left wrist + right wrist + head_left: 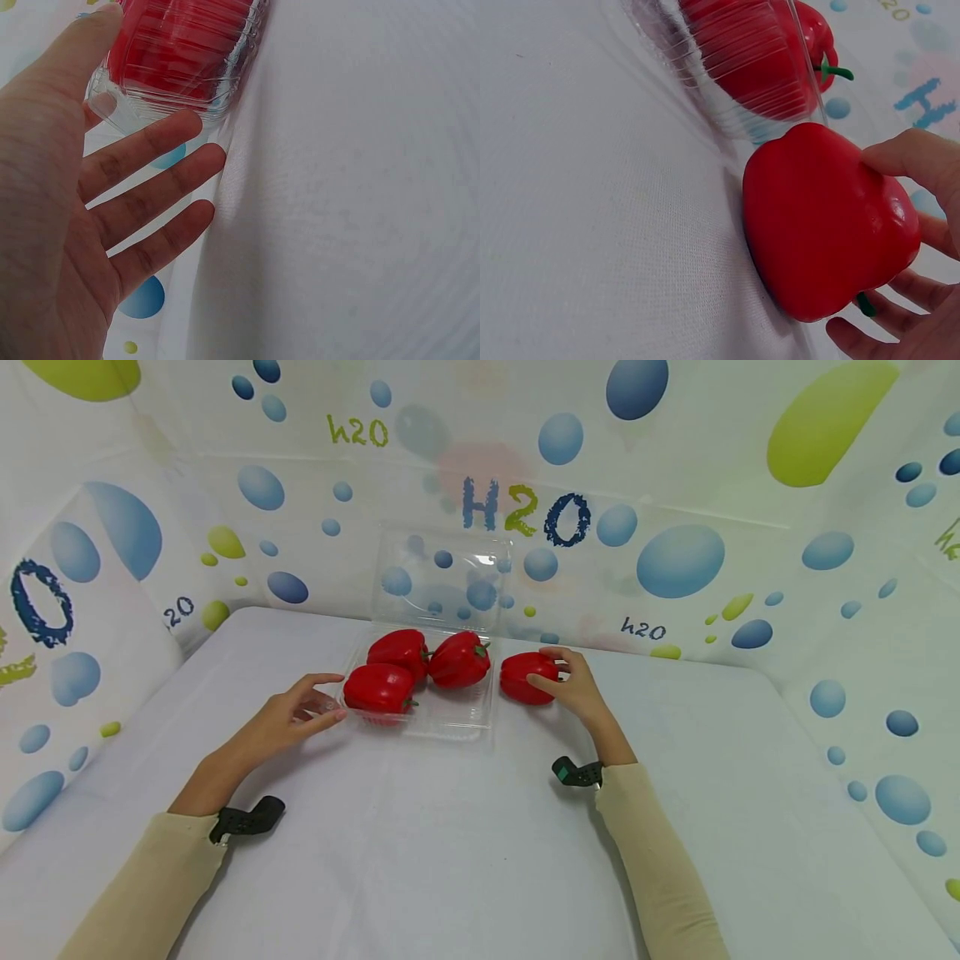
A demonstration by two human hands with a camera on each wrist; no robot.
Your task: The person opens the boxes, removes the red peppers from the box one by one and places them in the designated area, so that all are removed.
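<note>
My right hand (576, 687) holds a red bell pepper (528, 678) at the table, just right of a clear plastic clamshell container (457, 720). In the right wrist view, the thumb lies on the side of this pepper (825, 217) and the fingers reach round its green-stemmed end. Inside the container are three more red bell peppers: one at the front left (378, 689), one behind it (397, 650) and one at the right (459, 660). My left hand (288, 714) is at the container's left edge, thumb and fingers extended. Beside the container's corner (135, 112), three fingers spread straight.
The container's clear lid (442, 577) stands raised at the back, against a patterned cloth backdrop (682, 485). A white cloth covers the table (420, 852). Each wrist wears a black strapped device, one on the left (251, 818) and another on the right (577, 772).
</note>
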